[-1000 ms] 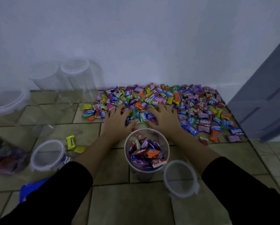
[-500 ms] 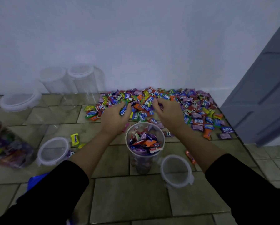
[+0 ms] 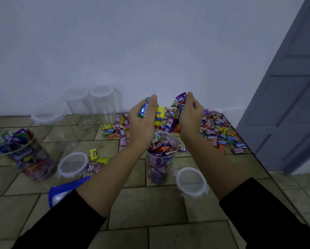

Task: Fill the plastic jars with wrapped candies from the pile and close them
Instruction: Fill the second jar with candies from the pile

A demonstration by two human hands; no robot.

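Moved: both hands, lately low on the pile, now raised above the open jar.

Left hand (image 3: pixel 141 121), right hand (image 3: pixel 191 119): cupped facing each other, fingers curled about the scooped candies (image 3: pixel 166 119). A blue wrapper shows at the left fingers, a purple one at the right thumb. Held so, by judgement, to funnel the load into the mouth without spill.

Open jar (image 3: pixel 160 159): directly below the hands, upright, long axis vertical, mouth up, filled near the rim.

Lid (image 3: pixel 192 182): flat on the floor, just right of the jar.

Pile (image 3: pixel 215 128): beyond, near the wall.

clear plastic jar (image 3: pixel 160 159), glossy candy wrappers (image 3: pixel 215 130), matt tiled floor (image 3: pixel 150 203)
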